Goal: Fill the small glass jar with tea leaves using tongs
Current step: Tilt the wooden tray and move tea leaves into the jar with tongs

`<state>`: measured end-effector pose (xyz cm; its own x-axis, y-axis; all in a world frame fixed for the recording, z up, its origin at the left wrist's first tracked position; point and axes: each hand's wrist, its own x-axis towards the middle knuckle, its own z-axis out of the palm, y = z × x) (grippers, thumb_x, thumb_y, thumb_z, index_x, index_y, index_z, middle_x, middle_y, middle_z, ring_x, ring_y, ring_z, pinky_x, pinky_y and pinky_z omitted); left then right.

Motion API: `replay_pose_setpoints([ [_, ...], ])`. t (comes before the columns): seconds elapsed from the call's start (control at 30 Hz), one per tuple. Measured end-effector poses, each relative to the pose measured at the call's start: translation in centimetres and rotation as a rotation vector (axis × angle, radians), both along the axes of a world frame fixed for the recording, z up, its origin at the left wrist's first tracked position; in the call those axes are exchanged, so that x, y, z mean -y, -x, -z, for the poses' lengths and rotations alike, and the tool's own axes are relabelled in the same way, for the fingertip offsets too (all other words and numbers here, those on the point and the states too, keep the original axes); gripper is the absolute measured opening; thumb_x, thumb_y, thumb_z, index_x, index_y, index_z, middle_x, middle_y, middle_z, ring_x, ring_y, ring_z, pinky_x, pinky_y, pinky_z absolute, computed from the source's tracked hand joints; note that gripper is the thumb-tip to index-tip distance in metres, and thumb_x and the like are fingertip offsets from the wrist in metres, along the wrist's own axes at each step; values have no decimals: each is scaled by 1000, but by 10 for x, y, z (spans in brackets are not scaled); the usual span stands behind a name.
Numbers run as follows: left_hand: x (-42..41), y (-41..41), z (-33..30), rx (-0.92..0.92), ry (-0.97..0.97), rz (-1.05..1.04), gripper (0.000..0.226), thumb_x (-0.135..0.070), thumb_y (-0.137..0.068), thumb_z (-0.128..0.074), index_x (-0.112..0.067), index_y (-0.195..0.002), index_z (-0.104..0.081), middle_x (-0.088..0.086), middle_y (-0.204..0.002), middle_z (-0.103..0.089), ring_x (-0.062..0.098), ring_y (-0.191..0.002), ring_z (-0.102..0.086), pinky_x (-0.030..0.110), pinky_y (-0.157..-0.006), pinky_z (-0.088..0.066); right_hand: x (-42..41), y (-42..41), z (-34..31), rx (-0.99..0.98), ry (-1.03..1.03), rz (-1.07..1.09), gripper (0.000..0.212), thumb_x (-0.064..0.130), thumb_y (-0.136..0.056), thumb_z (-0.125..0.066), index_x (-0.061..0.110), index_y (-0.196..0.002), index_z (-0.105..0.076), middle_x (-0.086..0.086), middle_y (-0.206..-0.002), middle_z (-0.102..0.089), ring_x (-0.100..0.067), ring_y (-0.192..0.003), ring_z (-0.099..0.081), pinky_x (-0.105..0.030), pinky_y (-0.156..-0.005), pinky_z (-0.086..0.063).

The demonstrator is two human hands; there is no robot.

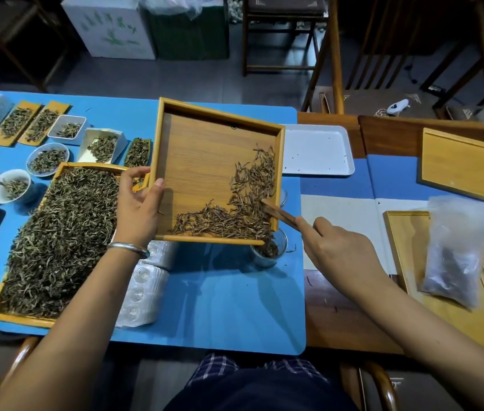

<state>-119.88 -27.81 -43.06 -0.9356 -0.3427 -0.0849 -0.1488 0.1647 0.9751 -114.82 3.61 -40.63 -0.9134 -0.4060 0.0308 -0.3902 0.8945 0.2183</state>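
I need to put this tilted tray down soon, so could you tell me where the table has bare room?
The blue mat is bare in front of the small glass jar, between the plastic lids and the mat's right edge. The white tray is nearly bare. The left, around the large tea tray and cups, is crowded.

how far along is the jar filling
Done: the small glass jar already holds some tea leaves. In hand: the left hand tilts the wooden tray over it while the right hand works tongs through the leaves. Left: most leaves remain on the tray.
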Motion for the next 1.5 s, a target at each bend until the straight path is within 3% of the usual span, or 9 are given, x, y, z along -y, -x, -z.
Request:
replay_pose_setpoints([
  [0.27,-2,0,-2,0,26,8,25,-22,-94,-58,-43,-103,-48,18,-123,-59,37,-96,-67,61,-82,-54,-3,-23,-1,63,16,-24,57,-5,-52,-81,7,-107,-71,-6,-59,-51,-23,-34,-41,-22,-34,-20],
  [0.4,1,3,3,-12,30,7,26,-22,-94,-59,-43,-103,-47,-5,-88,-73,12,-78,-71,45,-74,-60,-7,-30,-6,82,50,-15,49,4,-59,-82,9,-107,-71,-6,-59,-51,-24,-35,-42,-23,-32,-24],
  [0.5,2,4,4,-22,37,16,26,-22,-94,-58,-43,-104,-47,-20,-83,-73,4,-74,-71,38,-71,-61,-1,-26,-13,36,163,-2,39,11,-69,-78,9,-107,-71,-6,-59,-51,-25,-35,-43,-23,-31,-25],
  [0.67,2,3,5,-34,26,21,25,-22,-93,-60,-43,-102,-49,1,-99,-67,24,-85,-68,58,-80,-56,51,-8,-23,28,454,-110,31,23,-86,-67,11,-115,-67,-6,-72,-61,-26,-49,-58,-28,-33,-41],
  [0.97,2,6,4,-71,15,25,20,-24,-95,-57,-40,-104,-49,13,-105,-67,30,-85,-67,45,-73,-58,96,13,-9,102,348,-296,39,28,-102,-33,14,-134,-48,-7,-96,-61,-25,-71,-62,-34,-46,-41],
  [1.17,2,9,6,-104,41,20,11,-26,-100,-46,-35,-104,-49,4,-102,-63,20,-83,-64,38,-74,-54,103,25,-16,37,465,-262,36,33,-100,-36,15,-123,-57,-5,-91,-62,-23,-67,-62,-31,-43,-43],
  [1.3,2,10,6,-124,85,9,9,-26,-102,-44,-31,-105,-50,7,-110,-60,17,-87,-62,34,-74,-54,114,36,-19,-55,348,-280,31,32,-98,-42,15,-111,-63,-1,-82,-63,-20,-56,-59,-23,-40,-28],
  [1.4,2,11,6,-106,74,29,10,-28,-101,-45,-36,-103,-49,9,-109,-62,23,-86,-65,35,-67,-57,114,28,-15,-87,263,-332,26,31,-93,-52,17,-108,-67,3,-75,-64,-15,-48,-57,-21,-36,-30],
  [1.5,1,12,7,-96,64,31,10,-29,-100,-46,-38,-101,-49,-1,-102,-63,12,-81,-67,27,-62,-57,105,18,-6,-87,240,-369,31,29,-87,-62,16,-115,-67,2,-73,-64,-15,-45,-56,-21,-33,-37],
])
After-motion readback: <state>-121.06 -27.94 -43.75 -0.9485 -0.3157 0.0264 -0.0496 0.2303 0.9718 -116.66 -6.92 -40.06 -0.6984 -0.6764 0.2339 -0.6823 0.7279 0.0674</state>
